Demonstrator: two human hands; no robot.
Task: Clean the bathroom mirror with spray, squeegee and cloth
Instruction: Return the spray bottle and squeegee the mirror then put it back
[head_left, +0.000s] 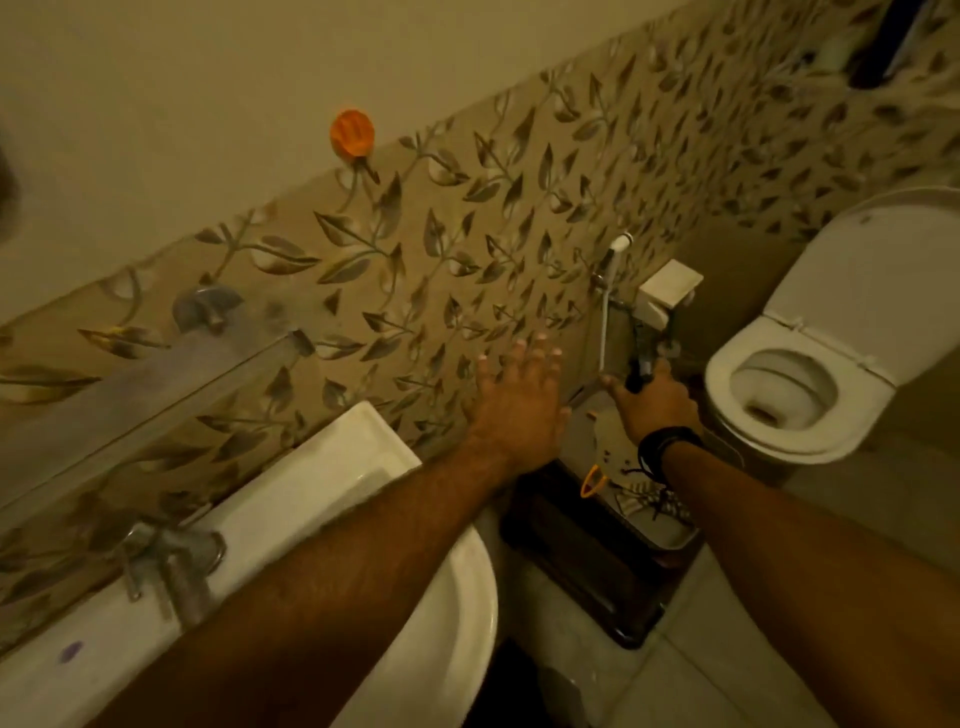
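Observation:
My right hand (652, 402) is closed around the dark handle of a tool whose white block-shaped head (667, 293) points up toward the tiled wall; it looks like the squeegee. My left hand (519, 400) hovers beside it with fingers spread, holding nothing, close to the leaf-patterned tiles. Below my hands, a light tray (582, 441) on a dark stand (587, 561) holds a patterned cloth (652, 501) and a small orange item (592, 480). The mirror and a spray bottle are not in view.
A white washbasin (363, 493) with a metal tap (171, 564) sits at lower left, under a glass shelf (135, 374). A white toilet (810, 374) with its lid up stands at right. A hand shower (615, 254) and an orange hook (352, 132) hang on the wall.

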